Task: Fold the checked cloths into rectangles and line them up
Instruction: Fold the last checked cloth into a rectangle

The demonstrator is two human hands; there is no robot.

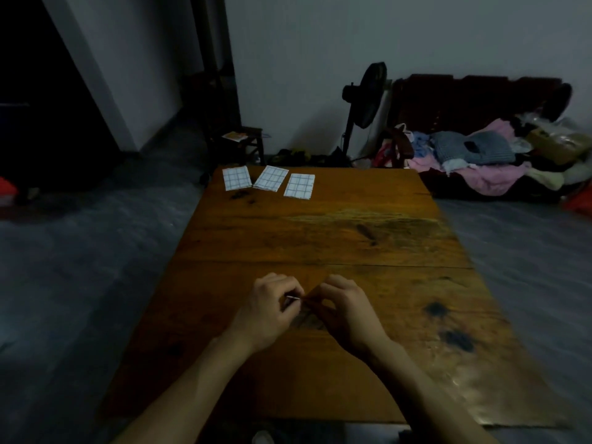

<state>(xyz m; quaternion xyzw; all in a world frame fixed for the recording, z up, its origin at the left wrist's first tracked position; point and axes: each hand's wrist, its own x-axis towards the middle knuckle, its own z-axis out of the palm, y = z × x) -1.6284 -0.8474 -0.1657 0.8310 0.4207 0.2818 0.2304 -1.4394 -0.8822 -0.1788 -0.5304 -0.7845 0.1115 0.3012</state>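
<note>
Three folded white checked cloths lie in a row at the far left end of the wooden table (336,235): the left cloth (236,177), the middle cloth (271,178), tilted a little, and the right cloth (299,186). Near the table's middle front, my left hand (272,310) and my right hand (344,310) are close together, fingers curled inward. A thin white edge of a small cloth (293,297) shows between my left fingers. Most of it is hidden by the hands, and whether my right fingers pinch it is unclear.
A standing fan (368,97) and a dark bench (480,100) piled with clothes (474,155) are behind the table on the right. A small stool (246,139) stands beyond the far left corner. Grey floor surrounds the table.
</note>
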